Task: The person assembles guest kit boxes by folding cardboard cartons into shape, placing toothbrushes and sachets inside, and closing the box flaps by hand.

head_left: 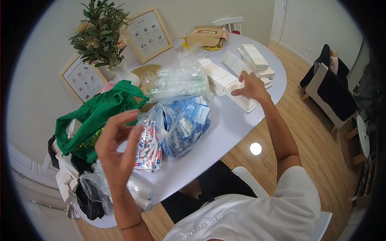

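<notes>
My left hand point(118, 148) is raised above the near left part of the table, thumb and fingers apart and curved, with nothing between them. Below and beside it lie a clear bag of small toothpaste tubes point(149, 150) and a plastic bag of blue packets point(181, 132). On the right, my right hand point(253, 87) is over the flat white cartons point(222, 80), its thumb and forefinger spread apart. Its fingertips are at the cartons, but whether they touch is unclear. A stack of white boxes point(254, 56) lies just beyond this hand.
Clear plastic bags point(181, 78) lie mid-table, with a brown package point(206, 37) behind. A green bag point(100, 116), a flower vase point(126, 74) and a framed sign point(148, 34) stand left. Wrapped white rolls point(140, 188) lie near the front edge. A chair point(331, 86) stands right.
</notes>
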`<state>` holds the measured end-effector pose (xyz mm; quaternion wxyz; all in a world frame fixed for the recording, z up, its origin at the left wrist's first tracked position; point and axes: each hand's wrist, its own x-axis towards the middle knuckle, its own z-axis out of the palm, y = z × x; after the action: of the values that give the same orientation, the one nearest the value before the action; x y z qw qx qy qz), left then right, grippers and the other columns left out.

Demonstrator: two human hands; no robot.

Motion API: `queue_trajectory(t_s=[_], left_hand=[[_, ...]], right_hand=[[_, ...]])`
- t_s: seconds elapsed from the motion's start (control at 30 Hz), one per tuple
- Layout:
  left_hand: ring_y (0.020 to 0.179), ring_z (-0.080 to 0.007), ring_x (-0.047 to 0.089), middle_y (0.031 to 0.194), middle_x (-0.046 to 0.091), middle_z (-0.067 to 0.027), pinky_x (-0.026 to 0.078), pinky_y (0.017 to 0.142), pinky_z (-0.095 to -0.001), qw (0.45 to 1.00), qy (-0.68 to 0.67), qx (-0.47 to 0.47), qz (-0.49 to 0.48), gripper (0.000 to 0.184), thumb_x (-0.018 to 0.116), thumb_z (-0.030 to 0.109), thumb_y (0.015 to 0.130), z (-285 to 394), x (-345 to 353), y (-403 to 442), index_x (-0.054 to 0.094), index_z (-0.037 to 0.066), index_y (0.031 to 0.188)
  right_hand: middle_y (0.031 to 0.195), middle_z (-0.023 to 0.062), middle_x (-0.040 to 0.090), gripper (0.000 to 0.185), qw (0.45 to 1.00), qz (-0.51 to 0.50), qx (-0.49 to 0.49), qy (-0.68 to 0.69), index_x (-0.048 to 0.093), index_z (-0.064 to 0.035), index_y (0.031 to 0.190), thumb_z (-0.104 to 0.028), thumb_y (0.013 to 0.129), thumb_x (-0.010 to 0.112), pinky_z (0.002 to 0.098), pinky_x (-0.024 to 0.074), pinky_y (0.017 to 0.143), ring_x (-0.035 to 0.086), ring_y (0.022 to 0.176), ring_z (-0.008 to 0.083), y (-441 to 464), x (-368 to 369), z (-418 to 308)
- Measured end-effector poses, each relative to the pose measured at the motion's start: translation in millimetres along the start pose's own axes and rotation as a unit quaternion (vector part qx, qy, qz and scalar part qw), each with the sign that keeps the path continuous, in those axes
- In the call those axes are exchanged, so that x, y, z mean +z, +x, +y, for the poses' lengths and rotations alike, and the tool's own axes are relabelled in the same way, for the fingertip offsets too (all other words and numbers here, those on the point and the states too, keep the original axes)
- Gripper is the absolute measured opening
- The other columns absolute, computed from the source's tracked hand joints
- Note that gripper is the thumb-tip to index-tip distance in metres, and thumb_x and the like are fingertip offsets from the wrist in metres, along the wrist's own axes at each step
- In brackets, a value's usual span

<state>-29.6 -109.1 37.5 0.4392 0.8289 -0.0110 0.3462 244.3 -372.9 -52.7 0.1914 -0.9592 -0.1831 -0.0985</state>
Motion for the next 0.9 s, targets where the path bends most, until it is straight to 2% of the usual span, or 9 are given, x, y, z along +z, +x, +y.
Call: queue_trajectory(t_s=[0.1, 0.17, 0.23, 0.37, 0.6, 0.67, 0.77, 0.83, 0.9], left_hand=[[0.076, -0.0171, 0.064, 0.097, 0.063, -0.0108, 0.052, 0.068, -0.0251, 0.991, 0.060, 0.086, -0.078, 0.024, 0.065, -0.001, 0.079, 14, 39, -5, 0.059, -0.001, 0.102], [0.082, -0.0181, 0.064, 0.101, 0.062, -0.0104, 0.051, 0.070, -0.0277, 0.973, 0.070, 0.126, -0.181, 0.023, 0.061, 0.000, 0.081, 21, 72, -7, 0.059, 0.001, 0.104], [0.085, -0.0269, 0.062, 0.099, 0.060, -0.0129, 0.051, 0.069, -0.0327, 0.937, 0.125, 0.177, -0.274, 0.023, 0.062, 0.004, 0.080, 27, 107, -7, 0.057, 0.000, 0.102], [0.088, -0.0311, 0.055, 0.094, 0.054, -0.0161, 0.049, 0.071, -0.0392, 0.879, 0.201, 0.239, -0.360, 0.023, 0.060, 0.006, 0.076, -3, 183, -8, 0.054, -0.003, 0.096], [0.097, -0.0320, 0.053, 0.099, 0.054, -0.0215, 0.045, 0.086, -0.0375, 0.828, 0.311, 0.306, -0.352, 0.034, 0.056, 0.006, 0.072, -40, 278, 8, 0.054, -0.011, 0.102], [0.106, -0.0364, 0.051, 0.110, 0.052, -0.0291, 0.042, 0.093, -0.0382, 0.832, 0.372, 0.370, -0.182, 0.042, 0.053, 0.007, 0.075, -61, 298, 6, 0.050, -0.018, 0.109], [0.111, -0.0411, 0.048, 0.119, 0.048, -0.0334, 0.040, 0.096, -0.0409, 0.813, 0.421, 0.350, -0.199, 0.047, 0.051, 0.009, 0.076, -69, 311, 2, 0.048, -0.021, 0.113], [0.110, -0.0418, 0.048, 0.118, 0.048, -0.0337, 0.040, 0.096, -0.0420, 0.808, 0.435, 0.343, -0.200, 0.047, 0.052, 0.010, 0.076, -62, 311, 1, 0.049, -0.021, 0.111], [0.110, -0.0424, 0.048, 0.117, 0.048, -0.0340, 0.040, 0.095, -0.0431, 0.803, 0.448, 0.338, -0.202, 0.046, 0.052, 0.011, 0.077, -59, 311, 0, 0.050, -0.021, 0.110]], right_hand=[[0.084, 0.0135, 0.062, 0.056, 0.998, 0.003, 0.016, 0.063, 0.054, -0.0052, 0.099, -0.032, 0.058, 0.083, 0.0393, 0.0467, 0.074, 0.062, 0.084, 0.0289, 15, 4, 19], [0.088, 0.0144, 0.065, 0.059, 0.991, -0.021, 0.046, 0.120, 0.055, -0.0049, 0.098, -0.032, 0.055, 0.084, 0.0396, 0.0465, 0.074, 0.062, 0.086, 0.0291, 23, 4, 27], [0.090, 0.0132, 0.065, 0.061, 0.987, -0.049, 0.042, 0.147, 0.056, -0.0057, 0.100, -0.039, 0.056, 0.083, 0.0406, 0.0462, 0.075, 0.063, 0.088, 0.0286, 24, 3, 29], [0.091, 0.0131, 0.065, 0.063, 0.998, -0.048, 0.009, 0.036, 0.057, -0.0062, 0.101, -0.047, 0.058, 0.079, 0.0397, 0.0464, 0.076, 0.063, 0.090, 0.0285, 20, 0, 18], [0.088, 0.0144, 0.064, 0.069, 0.989, -0.103, -0.078, -0.076, 0.055, -0.0039, 0.101, -0.052, 0.057, 0.077, 0.0376, 0.0470, 0.074, 0.062, 0.086, 0.0296, 43, -1, 12], [0.089, 0.0143, 0.064, 0.070, 0.983, -0.116, -0.091, -0.105, 0.055, -0.0032, 0.102, -0.052, 0.056, 0.077, 0.0378, 0.0469, 0.075, 0.061, 0.087, 0.0300, 51, -2, 9], [0.087, 0.0182, 0.064, 0.071, 0.974, -0.109, -0.153, -0.127, 0.055, 0.0025, 0.097, -0.048, 0.052, 0.078, 0.0368, 0.0511, 0.064, 0.065, 0.075, 0.0293, 60, -5, 5], [0.080, 0.0154, 0.062, 0.066, 0.970, -0.238, -0.055, -0.009, 0.050, 0.0036, 0.105, -0.028, 0.057, 0.083, 0.0317, 0.0490, 0.055, 0.062, 0.061, 0.0231, 63, -14, 4], [0.078, 0.0152, 0.061, 0.059, 0.962, -0.253, -0.022, 0.101, 0.051, 0.0058, 0.103, -0.019, 0.058, 0.082, 0.0290, 0.0476, 0.049, 0.060, 0.055, 0.0208, 76, -3, 21]])
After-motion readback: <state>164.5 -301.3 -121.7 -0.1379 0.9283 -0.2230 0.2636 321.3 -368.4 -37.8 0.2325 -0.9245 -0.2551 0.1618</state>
